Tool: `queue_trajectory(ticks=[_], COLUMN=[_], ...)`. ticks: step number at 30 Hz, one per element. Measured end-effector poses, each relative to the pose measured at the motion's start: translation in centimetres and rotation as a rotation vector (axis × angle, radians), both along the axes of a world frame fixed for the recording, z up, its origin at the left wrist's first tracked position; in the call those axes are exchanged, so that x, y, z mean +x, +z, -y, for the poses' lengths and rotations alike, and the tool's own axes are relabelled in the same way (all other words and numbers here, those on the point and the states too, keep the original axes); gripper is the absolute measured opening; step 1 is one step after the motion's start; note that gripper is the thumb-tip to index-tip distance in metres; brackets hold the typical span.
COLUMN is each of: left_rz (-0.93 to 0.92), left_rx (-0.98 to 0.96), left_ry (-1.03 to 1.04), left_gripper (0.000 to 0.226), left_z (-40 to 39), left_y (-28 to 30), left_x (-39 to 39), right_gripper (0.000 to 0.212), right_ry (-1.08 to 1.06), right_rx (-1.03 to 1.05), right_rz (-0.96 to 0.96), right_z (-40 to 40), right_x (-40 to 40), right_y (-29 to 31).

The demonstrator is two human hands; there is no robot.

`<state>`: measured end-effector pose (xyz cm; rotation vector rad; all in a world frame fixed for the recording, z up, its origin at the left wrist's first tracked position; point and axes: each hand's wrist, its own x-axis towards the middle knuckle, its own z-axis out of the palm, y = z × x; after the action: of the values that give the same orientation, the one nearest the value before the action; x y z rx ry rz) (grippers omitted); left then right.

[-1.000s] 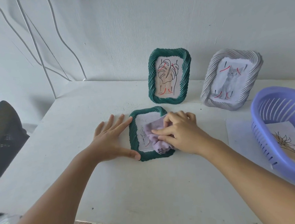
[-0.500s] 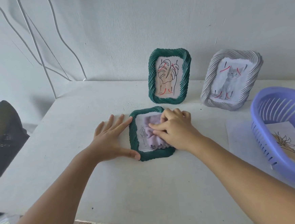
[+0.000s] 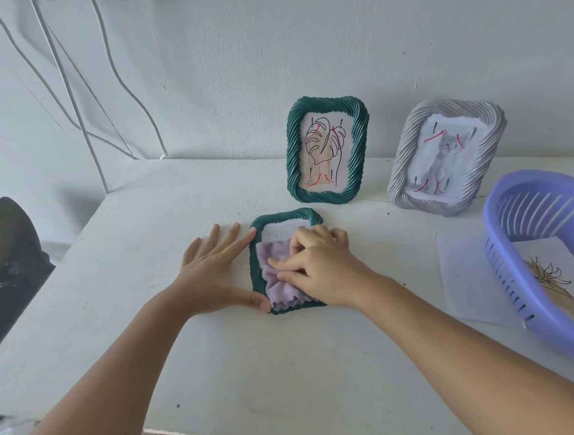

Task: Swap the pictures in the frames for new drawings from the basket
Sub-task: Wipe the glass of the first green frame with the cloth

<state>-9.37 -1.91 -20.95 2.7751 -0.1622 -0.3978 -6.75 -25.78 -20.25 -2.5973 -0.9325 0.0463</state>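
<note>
head view. a small green frame (image 3: pixel 255 254) lies flat on the white desk (image 3: pixel 150 331) near the centre. the left hand (image 3: pixel 214 271) rests flat beside it at 9 o'clock, fingers straight, forefinger and thumb touching the frame's left edge. the right hand (image 3: pixel 317 270) has curled fingers bunching a lilac cloth (image 3: pixel 276 280) against the frame's glass; the cloth covers most of the picture beneath. at 12 o'clock a larger green frame (image 3: pixel 328 149) stands upright with a leaf drawing; at 1 o'clock a grey frame (image 3: pixel 445 156) stands with a cat picture. at 3 o'clock a purple basket (image 3: pixel 506 234) holds a plant drawing (image 3: pixel 551 275), its edge resting on a loose white sheet (image 3: pixel 472 278). a dark chair back (image 3: pixel 4 260) shows at 9 o'clock, off the desk.
</note>
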Motion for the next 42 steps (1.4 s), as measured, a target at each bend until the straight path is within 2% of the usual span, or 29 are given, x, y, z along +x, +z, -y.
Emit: queue_trajectory(ticks=[2,5,10,13,17,19,23,27,30,36,39,42], left_rz=[0.000,0.004,-0.002,0.004,0.006,0.007,0.004,0.000,0.005,0.004,0.006,0.004], left_rx=[-0.001,-0.003,0.002,0.002,0.004,0.003,0.002,0.007,0.007,0.010,0.013,0.014], left_ry=[0.003,0.000,-0.006,-0.001,0.000,-0.005,-0.009,-0.001,-0.002,-0.007,-0.009,-0.008], left_gripper=[0.137,0.138,0.137,0.136,0.137,0.137,0.137,0.137,0.138,0.137,0.137,0.137], left_z=[0.0,0.0,0.0,-0.1,-0.1,-0.1,-0.1,-0.1,0.0,-0.1,-0.1,-0.1], left_y=[0.0,0.0,0.0,-0.1,-0.2,-0.1,-0.2,-0.1,-0.2,-0.2,-0.2,-0.2], left_x=[0.0,0.1,0.0,0.0,0.1,0.1,0.1,0.1,0.1,0.2,0.2,0.2], right_gripper=[0.028,0.031,0.027,0.027,0.032,0.034,0.024,0.027,0.043,0.025,0.025,0.035], right_ry=[0.073,0.076,-0.146,-0.023,0.066,-0.017,-0.206,-0.048,0.021,-0.244,-0.161,0.001], right_rx=[-0.036,-0.065,-0.019,0.009,-0.045,-0.049,0.007,0.048,-0.014,-0.018,0.021,0.014], right_rz=[-0.012,-0.018,0.071,0.015,0.013,0.053,0.126,0.036,0.032,0.133,0.082,0.017], right_z=[0.9,3.6,1.6,0.0,3.2,4.6,2.5,1.5,4.1,2.9,1.8,4.0], right_x=[-0.3,0.5,1.1,-0.1,-0.2,0.7,1.5,-0.1,-0.2,2.2,1.2,-0.2], right_y=[0.0,0.3,-0.1,-0.4,0.1,0.1,-0.6,-1.2,-0.6,-0.7,-0.9,-0.8])
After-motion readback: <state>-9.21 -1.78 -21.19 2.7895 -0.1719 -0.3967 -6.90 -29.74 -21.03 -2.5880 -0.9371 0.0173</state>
